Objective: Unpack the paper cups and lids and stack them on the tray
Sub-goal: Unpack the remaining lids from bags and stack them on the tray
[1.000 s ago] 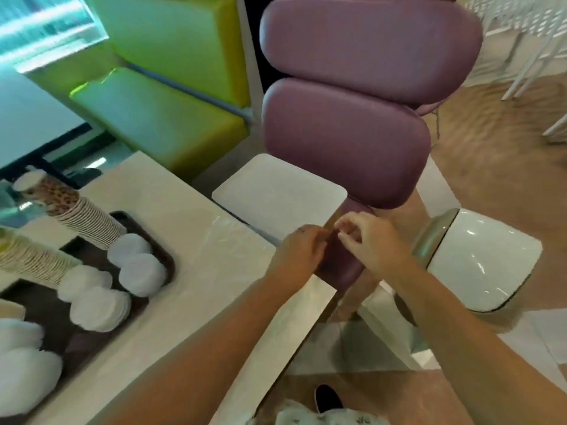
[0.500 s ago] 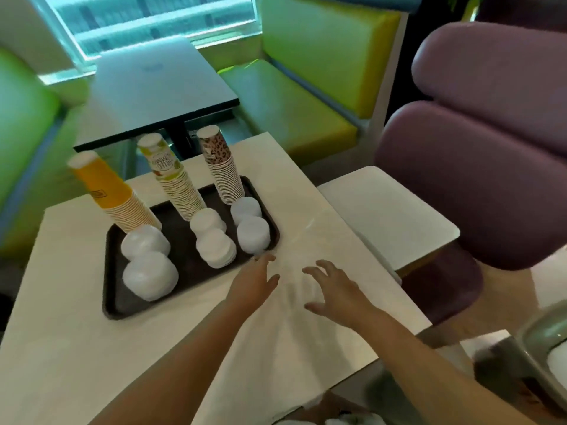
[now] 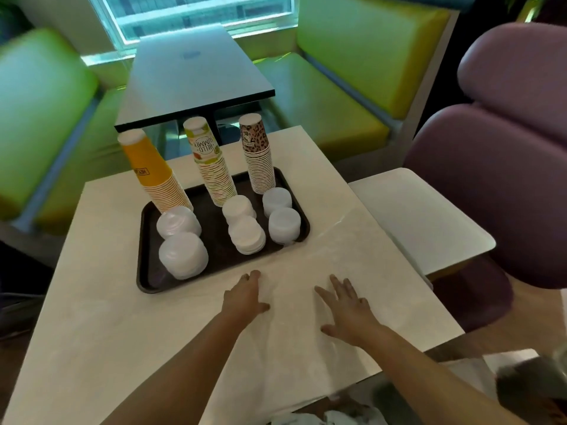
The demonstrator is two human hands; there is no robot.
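A dark brown tray [image 3: 147,271] lies on the pale table [image 3: 92,317]. Three upside-down stacks of paper cups stand along its far side: orange cups [image 3: 153,173], "Hello Summer" cups [image 3: 211,164] and leopard-print cups [image 3: 257,154]. In front of them sit several stacks of white lids [image 3: 183,254], also at the middle lids [image 3: 247,234] and the right lids [image 3: 283,225]. My left hand [image 3: 245,297] and my right hand [image 3: 346,308] rest flat on the table just in front of the tray, fingers spread, holding nothing.
A small white side table [image 3: 423,222] adjoins on the right, with a purple padded chair [image 3: 503,179] behind it. A dark table [image 3: 190,78] and green benches [image 3: 331,96] stand beyond. Something blurred lies at the lower right edge.
My view swung left from the purple chair to the tray. Both hands left the chair side, where their fingertips were pinched together, and came down open onto the table near the tray.
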